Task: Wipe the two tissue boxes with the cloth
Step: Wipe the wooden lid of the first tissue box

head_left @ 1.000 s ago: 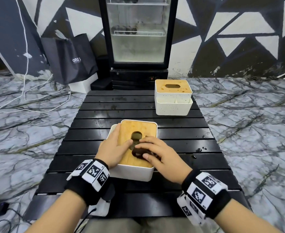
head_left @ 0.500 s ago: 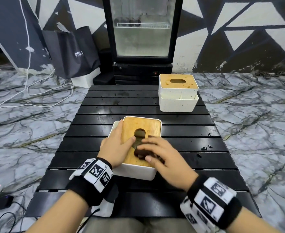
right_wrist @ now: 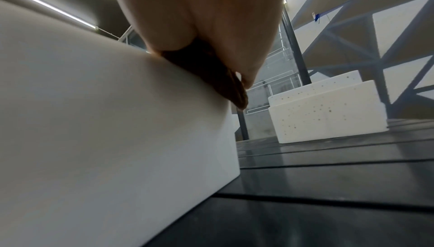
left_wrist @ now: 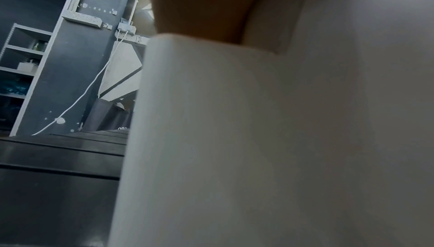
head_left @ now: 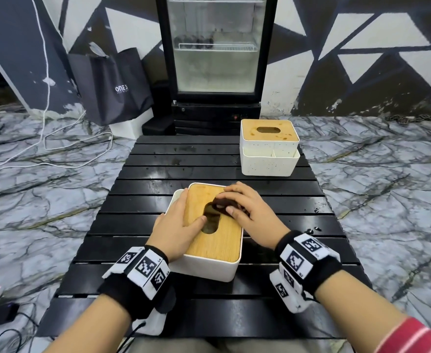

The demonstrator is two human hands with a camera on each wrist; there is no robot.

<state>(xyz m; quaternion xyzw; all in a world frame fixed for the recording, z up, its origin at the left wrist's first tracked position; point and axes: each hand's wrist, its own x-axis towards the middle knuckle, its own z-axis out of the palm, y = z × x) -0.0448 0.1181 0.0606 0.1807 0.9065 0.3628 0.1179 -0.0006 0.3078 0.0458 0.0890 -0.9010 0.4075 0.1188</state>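
Note:
The near tissue box [head_left: 213, 247], white with a bamboo lid and an oval slot, sits mid-table. My left hand [head_left: 184, 217] lies flat on the lid's left edge with its thumb at the slot; in the left wrist view this hand [left_wrist: 199, 5] shows above the box's wall [left_wrist: 258, 139]. My right hand [head_left: 234, 203] pinches a dark brown cloth [head_left: 222, 206] and presses it on the lid's far right part. From the right wrist, the cloth [right_wrist: 218, 76] is squeezed between the fingers [right_wrist: 234, 28] and the box [right_wrist: 105, 121]. The second, speckled tissue box [head_left: 269, 149] stands far right.
The black slatted table [head_left: 184, 159] carries wet spots and small dark bits [head_left: 313, 229] near its right edge. A glass-door fridge [head_left: 215, 47] stands behind it, with a dark bag [head_left: 112, 85] and white cables [head_left: 56, 138] on the marble floor at left.
My right hand has slid the cloth from the near part of the lid, past the slot, to the far right part. The left hand has stayed on the lid's left side.

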